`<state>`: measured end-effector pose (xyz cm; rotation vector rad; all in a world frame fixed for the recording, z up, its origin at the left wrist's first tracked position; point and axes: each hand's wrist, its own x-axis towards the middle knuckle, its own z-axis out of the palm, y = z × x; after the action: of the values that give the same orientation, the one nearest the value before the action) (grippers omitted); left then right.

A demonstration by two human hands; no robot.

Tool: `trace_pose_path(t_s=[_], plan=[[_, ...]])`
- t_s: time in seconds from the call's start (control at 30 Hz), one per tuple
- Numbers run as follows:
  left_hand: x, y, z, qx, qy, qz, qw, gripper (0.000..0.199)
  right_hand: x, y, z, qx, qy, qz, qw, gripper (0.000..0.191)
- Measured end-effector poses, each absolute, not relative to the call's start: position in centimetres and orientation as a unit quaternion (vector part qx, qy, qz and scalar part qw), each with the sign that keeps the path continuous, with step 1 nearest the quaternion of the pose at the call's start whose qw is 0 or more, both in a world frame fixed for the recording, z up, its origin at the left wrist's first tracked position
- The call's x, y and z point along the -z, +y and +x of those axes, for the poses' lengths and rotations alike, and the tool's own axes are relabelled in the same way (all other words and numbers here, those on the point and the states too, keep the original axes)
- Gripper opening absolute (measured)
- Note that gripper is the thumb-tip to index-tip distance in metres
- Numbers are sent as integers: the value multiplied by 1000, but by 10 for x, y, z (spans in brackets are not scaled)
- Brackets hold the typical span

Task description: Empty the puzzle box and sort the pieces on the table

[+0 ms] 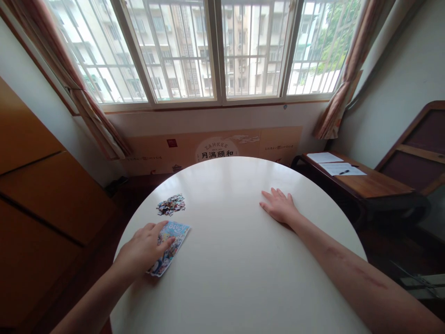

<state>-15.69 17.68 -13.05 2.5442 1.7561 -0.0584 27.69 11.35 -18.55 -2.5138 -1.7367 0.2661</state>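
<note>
A flat, colourful printed packet (173, 246) with light blue lettering at its top is at the left side of the round white table (229, 273). My left hand (145, 245) grips it from the left, the thumb lying across its printed face and the other fingers at its far left edge. Just beyond the packet lies a small heap of loose jigsaw puzzle pieces (171, 205). Over on the right, my right hand (278, 205) rests palm down on the tabletop, fingers spread, holding nothing.
Past the table, a wooden side table (378, 183) holds papers (342, 169) and a pen (344, 172). A wooden chair (420, 148) stands at the right. A printed cardboard panel (146, 148) is below the barred window, and a wooden cabinet (38, 199) is at the left.
</note>
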Motion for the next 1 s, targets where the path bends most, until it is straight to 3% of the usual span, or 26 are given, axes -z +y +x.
trace_pose_path(t_s=[0.4,0.8,1.0], plan=[[122,155,-127,52,541,834,93,70,186,113,278,-90,-565,-819,38,64],[120,82,-48,88,455,884,55,35,185,114,281,-91,-565,-820,32,65],[115,76,-31,94,438,892,59,38,185,114,280,-91,-564,-820,33,65]])
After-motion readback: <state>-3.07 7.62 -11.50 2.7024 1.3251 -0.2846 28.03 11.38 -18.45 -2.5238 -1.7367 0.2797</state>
